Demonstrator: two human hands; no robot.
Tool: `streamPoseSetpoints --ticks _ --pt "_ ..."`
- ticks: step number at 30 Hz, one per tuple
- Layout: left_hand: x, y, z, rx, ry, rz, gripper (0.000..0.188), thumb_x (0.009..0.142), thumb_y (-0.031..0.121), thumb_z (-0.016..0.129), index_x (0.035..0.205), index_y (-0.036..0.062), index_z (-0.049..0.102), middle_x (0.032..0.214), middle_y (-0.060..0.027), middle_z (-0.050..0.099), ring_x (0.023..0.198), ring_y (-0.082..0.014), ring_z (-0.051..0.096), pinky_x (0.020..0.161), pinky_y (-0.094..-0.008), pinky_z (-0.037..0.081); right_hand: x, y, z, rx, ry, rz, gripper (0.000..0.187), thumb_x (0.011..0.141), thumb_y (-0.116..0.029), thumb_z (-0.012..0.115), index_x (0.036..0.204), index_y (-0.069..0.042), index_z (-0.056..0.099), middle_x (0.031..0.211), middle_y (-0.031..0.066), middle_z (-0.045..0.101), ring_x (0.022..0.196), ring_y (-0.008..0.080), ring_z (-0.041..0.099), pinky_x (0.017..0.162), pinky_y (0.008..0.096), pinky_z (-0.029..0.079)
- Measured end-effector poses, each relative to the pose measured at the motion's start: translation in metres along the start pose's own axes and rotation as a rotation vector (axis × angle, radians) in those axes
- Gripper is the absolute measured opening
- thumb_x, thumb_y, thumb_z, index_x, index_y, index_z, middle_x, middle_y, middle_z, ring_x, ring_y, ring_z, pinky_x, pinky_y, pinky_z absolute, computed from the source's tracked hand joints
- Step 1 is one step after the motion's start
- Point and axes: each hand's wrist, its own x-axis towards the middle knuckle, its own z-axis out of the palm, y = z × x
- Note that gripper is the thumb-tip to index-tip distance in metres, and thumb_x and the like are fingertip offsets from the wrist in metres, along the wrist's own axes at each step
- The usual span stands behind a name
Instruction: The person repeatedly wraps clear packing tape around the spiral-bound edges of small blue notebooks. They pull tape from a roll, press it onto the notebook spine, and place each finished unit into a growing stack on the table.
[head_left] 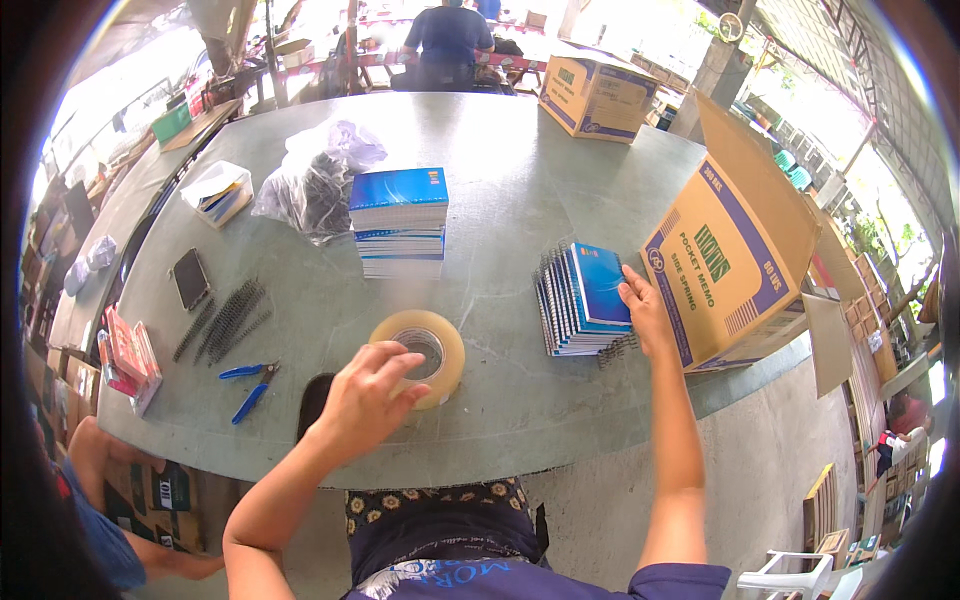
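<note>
My right hand (650, 315) grips the right edge of a blue-covered spiral notebook (598, 285), thumb on its cover, at the top of a stack of spiral notebooks (565, 325). Dark wire coils stick out along the stack's left side and bottom right. My left hand (365, 395) hovers at the near left side of a large roll of clear tape (450, 365), fingers apart and nothing in them. Whether a fingertip touches the roll, I cannot tell. Farther back stands a taller stack of blue-covered notepads (400, 220), without visible coils.
An open cardboard box (720, 270) stands at the right, another box (597, 95) at the back. Loose wire coils (235, 320), blue-handled pliers (255, 390), a phone (190, 278) and a plastic bag (320, 180) lie left. Another person's arm (120, 490) is at lower left.
</note>
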Motion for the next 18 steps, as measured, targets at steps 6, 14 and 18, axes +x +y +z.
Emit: streamPoseSetpoints --ticks 6,14,18 --pt "-0.015 -0.021 -0.015 0.043 -0.044 -0.109 0.032 0.075 0.013 0.072 0.104 0.0049 0.063 0.103 -0.0142 0.060 0.094 -0.0315 0.059 0.080 -0.0388 0.049 0.001 -0.001 0.009 -0.139 -0.007 -0.081 0.045 0.095 -0.013 0.046 0.137 0.002 0.038 0.138 0.0162 0.044 0.126 0.0223 0.044 0.105 0.0287 0.031" --pt "-0.073 -0.053 -0.069 0.151 -0.273 -0.427 0.043 0.066 0.018 0.079 0.104 0.0070 0.064 0.106 -0.0149 0.057 0.101 -0.0328 0.055 0.086 -0.0393 0.047 -0.050 -0.052 0.012 -0.760 -0.042 -0.639 0.050 0.071 -0.022 0.076 0.116 -0.004 0.062 0.120 0.0147 0.060 0.116 0.0304 0.053 0.098 0.0375 0.042" --pt "-0.098 -0.037 -0.056 0.139 -0.417 -0.465 0.053 0.061 0.018 0.082 0.110 0.0105 0.064 0.129 -0.0207 0.039 0.113 -0.0396 0.045 0.095 -0.0445 0.042 -0.059 -0.032 0.016 -0.804 -0.089 -0.641 0.035 0.071 -0.017 0.075 0.102 -0.005 0.068 0.112 0.0089 0.065 0.107 0.0258 0.058 0.093 0.0370 0.046"
